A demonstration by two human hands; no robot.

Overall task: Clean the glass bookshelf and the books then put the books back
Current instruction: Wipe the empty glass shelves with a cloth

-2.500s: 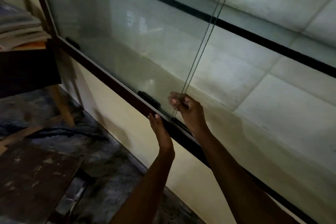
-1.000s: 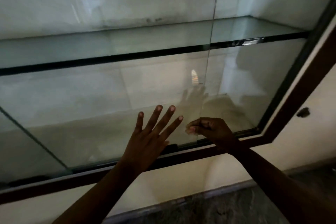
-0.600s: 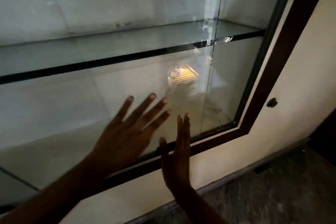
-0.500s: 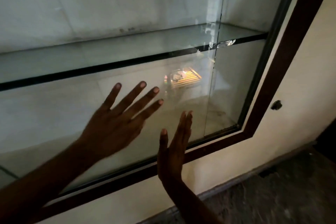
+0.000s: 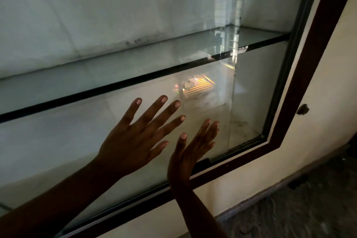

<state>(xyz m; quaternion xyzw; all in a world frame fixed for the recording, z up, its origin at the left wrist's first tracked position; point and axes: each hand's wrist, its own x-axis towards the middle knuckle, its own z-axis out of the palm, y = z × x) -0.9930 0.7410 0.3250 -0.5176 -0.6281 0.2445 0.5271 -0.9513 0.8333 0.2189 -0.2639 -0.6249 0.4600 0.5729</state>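
A second ago the right hand pinched the edge of the sliding pane — now it stands edge-on, fingers straight, holding nothing, just beside the left hand, which lies spread and flat on the glass at centre frame. The bookshelf fills the upper left and centre, inside a dark frame — within it, one glass shelf with a dark front edge. The glass looks smudged and reflects an orange slatted shape.

left hand and right hand bare, forearms bare, fingernails short.
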